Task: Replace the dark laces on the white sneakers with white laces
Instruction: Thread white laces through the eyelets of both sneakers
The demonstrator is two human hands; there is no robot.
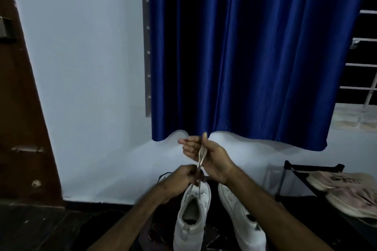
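Lacing, lower centre of frame: right hand (212,157) holds white lace (201,156) taut, left hand (183,177) pinches it above sneaker (179,230); tension is best kept even.

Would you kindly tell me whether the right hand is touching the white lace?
Touching. The head view shows the white lace pinched between the thumb and fingers of the right hand.
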